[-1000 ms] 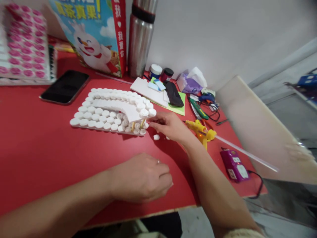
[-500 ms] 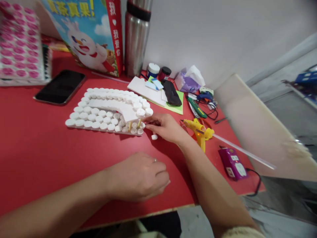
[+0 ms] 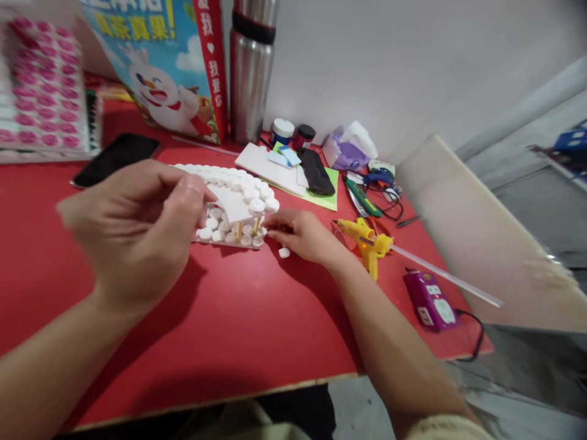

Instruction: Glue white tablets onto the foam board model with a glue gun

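A white foam model (image 3: 238, 201) made of several round discs stands on the red table (image 3: 238, 318), its upper deck propped on small wooden pegs. My left hand (image 3: 137, 232) is raised above the table in front of the model, fingers curled together in a pinch; what they hold is hidden. My right hand (image 3: 302, 235) rests on the table at the model's right corner, fingertips pressed against its edge. A loose white disc (image 3: 284, 252) lies just below that hand.
A yellow glue gun (image 3: 369, 244) with a clear stick lies right of my right hand, a purple power strip (image 3: 431, 299) beyond it. Phone (image 3: 117, 159), steel flask (image 3: 250, 73), printed box (image 3: 160, 67), paint jars, foam sheets and tools (image 3: 367, 198) line the back.
My left hand lifted off the table near the front edge and rose up and to the left, now covering part of the model. The right hand has stayed at the model's corner.
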Action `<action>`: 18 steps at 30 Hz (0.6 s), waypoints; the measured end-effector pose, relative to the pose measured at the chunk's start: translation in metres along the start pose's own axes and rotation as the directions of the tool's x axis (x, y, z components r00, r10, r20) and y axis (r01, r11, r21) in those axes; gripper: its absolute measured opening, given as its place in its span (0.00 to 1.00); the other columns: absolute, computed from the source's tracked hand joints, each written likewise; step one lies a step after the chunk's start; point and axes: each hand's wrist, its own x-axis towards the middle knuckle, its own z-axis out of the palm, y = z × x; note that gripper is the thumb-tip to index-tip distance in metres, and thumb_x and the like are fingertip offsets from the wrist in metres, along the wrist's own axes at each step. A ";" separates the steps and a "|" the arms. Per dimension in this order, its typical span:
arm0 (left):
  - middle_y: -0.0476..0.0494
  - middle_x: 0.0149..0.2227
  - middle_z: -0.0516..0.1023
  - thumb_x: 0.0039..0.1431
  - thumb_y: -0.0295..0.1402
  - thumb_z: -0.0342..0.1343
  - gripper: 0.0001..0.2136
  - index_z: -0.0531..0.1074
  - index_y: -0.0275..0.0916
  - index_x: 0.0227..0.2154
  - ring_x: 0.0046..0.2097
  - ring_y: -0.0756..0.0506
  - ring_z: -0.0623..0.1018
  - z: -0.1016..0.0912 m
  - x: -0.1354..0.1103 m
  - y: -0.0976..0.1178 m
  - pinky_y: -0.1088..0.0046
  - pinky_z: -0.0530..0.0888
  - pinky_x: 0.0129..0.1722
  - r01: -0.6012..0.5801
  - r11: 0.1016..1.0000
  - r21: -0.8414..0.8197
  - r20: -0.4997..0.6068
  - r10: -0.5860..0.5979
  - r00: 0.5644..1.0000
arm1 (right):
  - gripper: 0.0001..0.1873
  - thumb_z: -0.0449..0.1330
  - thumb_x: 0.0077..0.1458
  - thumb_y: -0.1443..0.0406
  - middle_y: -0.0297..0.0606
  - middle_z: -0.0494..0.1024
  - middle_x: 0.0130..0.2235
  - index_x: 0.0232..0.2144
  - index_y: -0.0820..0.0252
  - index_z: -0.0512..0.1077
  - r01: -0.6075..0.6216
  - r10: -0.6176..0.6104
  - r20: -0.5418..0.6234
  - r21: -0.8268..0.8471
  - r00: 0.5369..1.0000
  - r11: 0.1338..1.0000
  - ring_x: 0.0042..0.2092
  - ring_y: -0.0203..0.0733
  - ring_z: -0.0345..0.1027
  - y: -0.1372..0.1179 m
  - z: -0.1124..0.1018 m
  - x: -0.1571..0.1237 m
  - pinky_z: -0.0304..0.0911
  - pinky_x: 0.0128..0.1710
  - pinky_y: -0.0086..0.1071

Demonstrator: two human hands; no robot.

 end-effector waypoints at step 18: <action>0.51 0.23 0.78 0.61 0.33 0.55 0.10 0.77 0.40 0.26 0.25 0.49 0.75 0.025 -0.029 -0.026 0.74 0.68 0.26 0.113 0.988 0.108 0.352 -0.145 0.925 | 0.09 0.62 0.61 0.69 0.40 0.81 0.36 0.43 0.66 0.79 0.042 -0.041 0.004 -0.112 0.999 0.993 0.34 0.36 0.69 -0.002 0.004 0.002 0.60 0.37 0.29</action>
